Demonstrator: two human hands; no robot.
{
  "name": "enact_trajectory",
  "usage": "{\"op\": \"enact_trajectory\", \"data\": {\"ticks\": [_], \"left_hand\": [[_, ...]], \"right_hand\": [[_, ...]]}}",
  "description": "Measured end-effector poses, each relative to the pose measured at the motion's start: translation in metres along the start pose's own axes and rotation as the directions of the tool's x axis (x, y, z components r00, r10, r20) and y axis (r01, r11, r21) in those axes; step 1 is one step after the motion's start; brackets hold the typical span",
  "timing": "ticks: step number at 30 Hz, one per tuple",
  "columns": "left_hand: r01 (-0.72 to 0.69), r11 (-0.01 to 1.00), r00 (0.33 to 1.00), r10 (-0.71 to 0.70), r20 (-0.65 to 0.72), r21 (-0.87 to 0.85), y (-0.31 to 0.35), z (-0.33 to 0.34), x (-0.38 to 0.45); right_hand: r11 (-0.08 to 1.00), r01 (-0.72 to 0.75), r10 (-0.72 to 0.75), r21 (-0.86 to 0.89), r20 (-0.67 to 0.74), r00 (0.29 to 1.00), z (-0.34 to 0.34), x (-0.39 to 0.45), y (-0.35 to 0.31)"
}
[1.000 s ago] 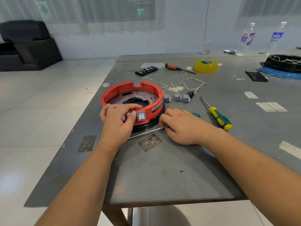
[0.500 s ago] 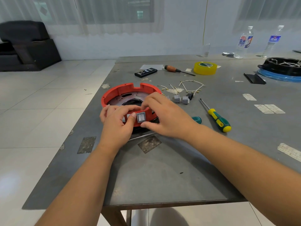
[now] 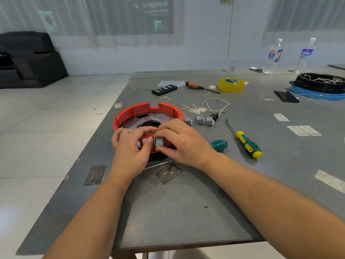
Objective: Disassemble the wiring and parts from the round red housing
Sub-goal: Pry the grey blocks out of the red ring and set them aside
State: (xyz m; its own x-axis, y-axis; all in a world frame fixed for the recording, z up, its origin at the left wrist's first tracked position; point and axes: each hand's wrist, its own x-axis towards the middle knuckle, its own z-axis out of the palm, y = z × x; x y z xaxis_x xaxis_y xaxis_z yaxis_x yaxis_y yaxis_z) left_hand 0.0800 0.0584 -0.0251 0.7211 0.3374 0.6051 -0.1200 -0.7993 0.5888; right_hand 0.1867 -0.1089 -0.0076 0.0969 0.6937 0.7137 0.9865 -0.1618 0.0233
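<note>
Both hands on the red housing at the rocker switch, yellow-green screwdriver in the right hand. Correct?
Not quite. Head view: the yellow-green screwdriver lies on the table, in neither hand. The right hand and left hand are at the rocker switch on the red housing.

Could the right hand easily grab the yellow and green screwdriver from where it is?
Probably yes. The yellow and green screwdriver lies free on the table, just right of the right hand, with nothing between them except a teal tool handle.

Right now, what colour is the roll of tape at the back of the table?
Yellow, a translucent roll of tape, seen in the head view.
</note>
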Motion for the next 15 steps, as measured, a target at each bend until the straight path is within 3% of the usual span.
{"op": "enact_trajectory", "data": {"ticks": [7,15], "left_hand": [[-0.051,0.998,0.999,0.051,-0.011,0.025,0.009,-0.002,0.000],[0.035,0.999,0.999,-0.035,-0.027,0.004,0.012,0.000,-0.001]], "right_hand": [[0.999,-0.020,0.020,-0.045,0.010,1.000,0.001,-0.004,-0.001],[0.996,0.021,-0.023,-0.084,-0.016,1.000,0.002,-0.007,0.002]]}}
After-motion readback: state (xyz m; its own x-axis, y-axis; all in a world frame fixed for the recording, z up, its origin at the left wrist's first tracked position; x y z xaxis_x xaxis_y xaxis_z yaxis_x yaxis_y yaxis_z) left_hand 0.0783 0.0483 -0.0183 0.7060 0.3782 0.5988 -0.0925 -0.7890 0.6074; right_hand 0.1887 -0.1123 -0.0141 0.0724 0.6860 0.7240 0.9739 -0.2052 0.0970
